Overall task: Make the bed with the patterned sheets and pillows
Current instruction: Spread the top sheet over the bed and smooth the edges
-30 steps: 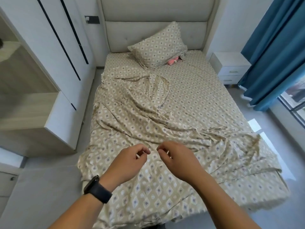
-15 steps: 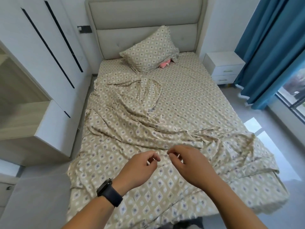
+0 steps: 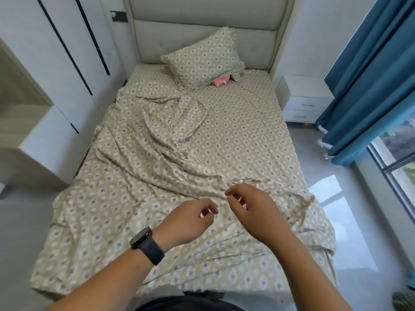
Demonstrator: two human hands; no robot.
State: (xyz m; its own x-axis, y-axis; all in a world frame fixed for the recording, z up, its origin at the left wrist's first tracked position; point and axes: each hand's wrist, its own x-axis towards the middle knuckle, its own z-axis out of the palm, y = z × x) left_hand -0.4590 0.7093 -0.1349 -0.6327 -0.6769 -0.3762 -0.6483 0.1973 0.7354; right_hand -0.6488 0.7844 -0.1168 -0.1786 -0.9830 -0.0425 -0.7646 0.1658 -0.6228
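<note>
A beige diamond-patterned top sheet lies rumpled across the bed, bunched in folds from the middle toward the left side and draped over the foot. Under it, the matching fitted sheet is smooth on the right half. One patterned pillow leans against the padded headboard, with a pink object peeking from beneath it. My left hand, with a dark watch on its wrist, and my right hand hover close together above the sheet near the foot. Their fingers are loosely curled and hold nothing.
White wardrobe doors and a wooden shelf unit line the left side of the bed, leaving a narrow gap. A white nightstand, blue curtains and a window stand on the right, with bare floor alongside.
My view has shifted closer over the foot of the bed. Both hands stay near each other above the sheet, the right one now slightly farther forward with looser fingers.
</note>
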